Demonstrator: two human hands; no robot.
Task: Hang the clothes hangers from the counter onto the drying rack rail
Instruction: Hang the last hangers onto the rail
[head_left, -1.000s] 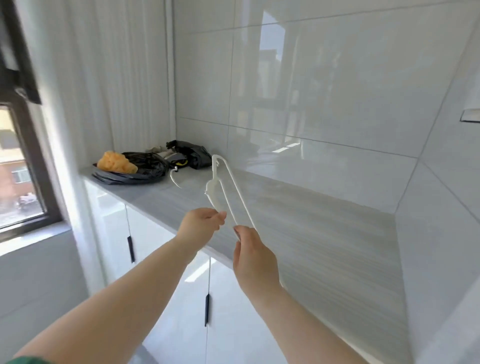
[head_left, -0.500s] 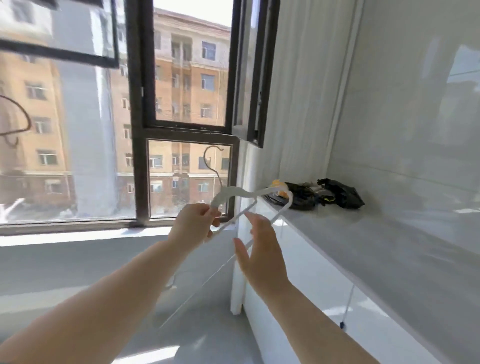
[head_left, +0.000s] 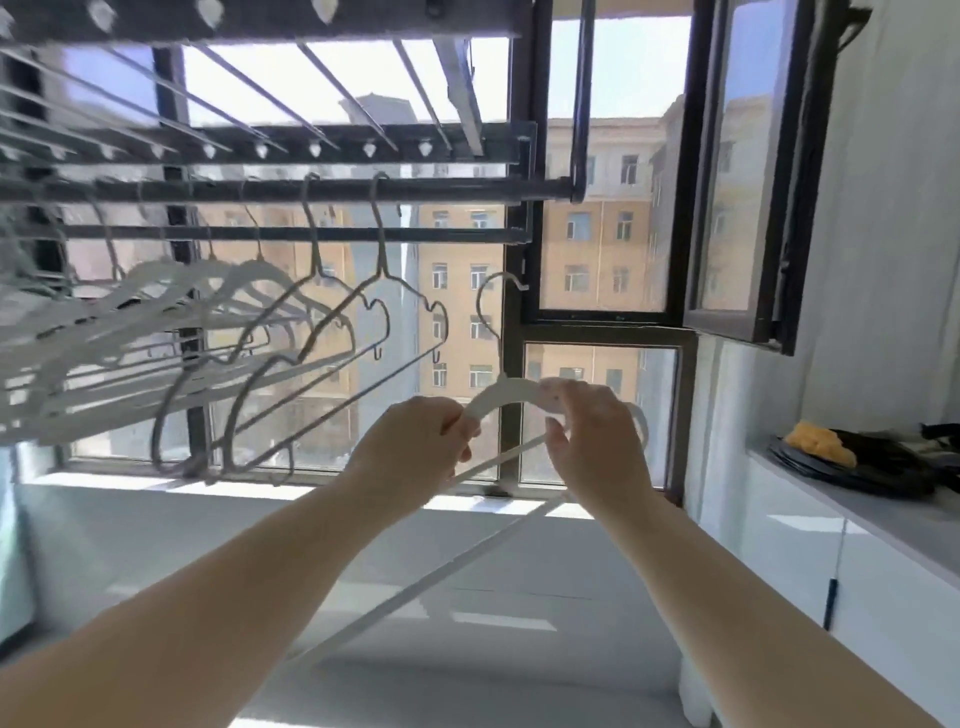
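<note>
I hold a white clothes hanger (head_left: 506, 391) in both hands in front of the window, its metal hook pointing up. My left hand (head_left: 415, 441) grips its left shoulder. My right hand (head_left: 592, 441) curls its fingers over the right shoulder. The hook's tip sits well below the dark drying rack rail (head_left: 467, 188) and slightly right of the hung row. Several white hangers (head_left: 311, 322) hang from that rail, spreading to the left.
A grey counter (head_left: 883, 525) runs along the right wall, carrying a black bundle (head_left: 883, 467) with an orange object (head_left: 821, 441) on it. An open window sash (head_left: 748, 208) juts in at upper right. More rack bars (head_left: 260, 150) cross overhead.
My view has swung from the counter up to the window and rack. Both hands have raised the hanger toward the rail, and the hung row has come into sight.
</note>
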